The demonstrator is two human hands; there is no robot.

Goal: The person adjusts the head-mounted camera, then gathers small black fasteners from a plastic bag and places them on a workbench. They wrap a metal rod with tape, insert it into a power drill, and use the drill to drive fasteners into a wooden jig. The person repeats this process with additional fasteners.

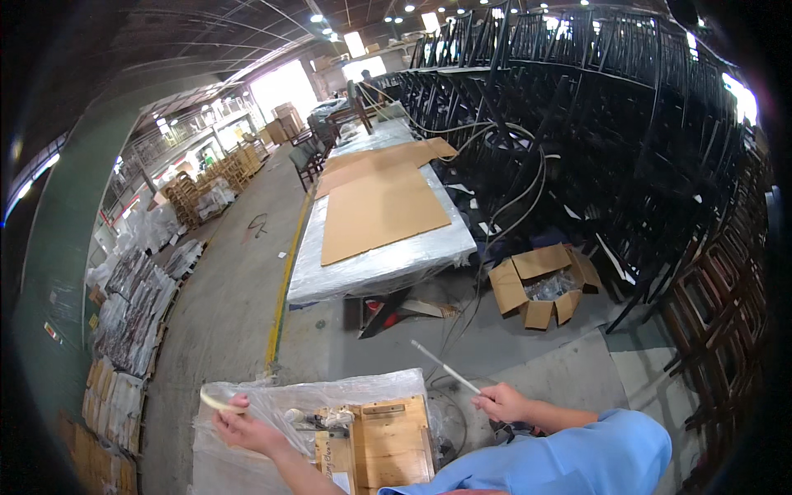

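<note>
My left hand (247,427) is closed on a short, pale yellow curved strip (216,403) that bends upward past the fingers; its exact kind I cannot tell. My right hand (502,403) grips one end of a thin, whitish rod (445,365), which slants up and to the left. Between and below the hands sits an open wooden tray-like box (392,450), with small hardware and a crumpled clear bag (334,417) at its left. These things rest on a low surface wrapped in clear plastic (239,462).
Ahead stands a long plastic-wrapped table (309,280) with flat cardboard sheets (379,210). An open carton (540,264) with clear bags lies on the floor at right. Black chair frames (577,132) are piled behind it. Wrapped stacks (132,313) line the left, near a green pillar (62,247).
</note>
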